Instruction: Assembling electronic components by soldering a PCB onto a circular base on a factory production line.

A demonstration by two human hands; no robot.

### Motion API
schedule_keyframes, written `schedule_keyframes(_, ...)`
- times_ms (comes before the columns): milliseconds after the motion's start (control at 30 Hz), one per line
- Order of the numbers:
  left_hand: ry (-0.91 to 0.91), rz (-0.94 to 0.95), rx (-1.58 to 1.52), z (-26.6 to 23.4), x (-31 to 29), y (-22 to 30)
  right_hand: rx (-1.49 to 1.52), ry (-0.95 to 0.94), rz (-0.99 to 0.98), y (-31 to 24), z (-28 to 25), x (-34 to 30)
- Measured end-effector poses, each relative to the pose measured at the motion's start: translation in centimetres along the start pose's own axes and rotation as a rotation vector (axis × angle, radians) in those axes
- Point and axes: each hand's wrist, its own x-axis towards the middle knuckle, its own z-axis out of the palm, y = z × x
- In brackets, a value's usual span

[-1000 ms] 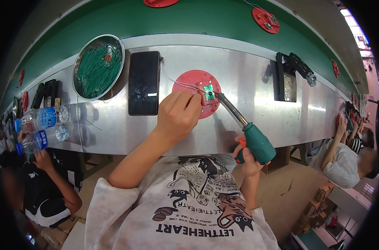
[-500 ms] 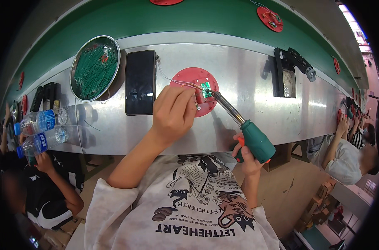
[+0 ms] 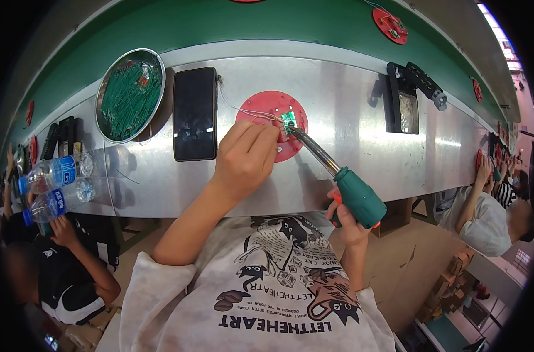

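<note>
Since a second ago, the tip of the soldering iron has been shifted from the right edge of the circuit board to its lower part; heating there is judged under way. The board is carried on the red disc. The iron is gripped by the right hand; thin wires are apparently pinched by the left hand, fingertips being partly hidden.

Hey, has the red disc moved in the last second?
No, not visibly: the red disc keeps its place to the right of the phone; the whole view has just shifted slightly.
</note>
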Motion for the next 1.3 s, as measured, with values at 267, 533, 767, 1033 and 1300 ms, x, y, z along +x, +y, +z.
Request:
schedule_keyframes(267, -0.017, 0.045, 0.072, 0.3, -0.2, -0.2, 0.031, -0.030, 0.025, 0.2, -0.1, -0.1)
schedule_keyframes(533, -0.009, 0.070, 0.109, 0.4, -0.4, -0.2, 0.041, -0.001, 0.062, 0.1, -0.1, -0.4)
schedule_keyframes(767, -0.002, 0.075, 0.125, 0.3, -0.7, -0.4, 0.028, 0.055, 0.156, -1.2, 0.5, 0.4)
schedule_keyframes(1033, -0.001, 0.082, 0.073, 0.6, 0.8, -0.1, 0.068, 0.256, -0.019, -0.9, 0.5, -0.7)
schedule_keyframes(1300, -0.057, 0.101, 0.221, -0.6, 1.3, 1.2, 0.202, 0.442, -0.015, 1.9, 2.4, -0.8)
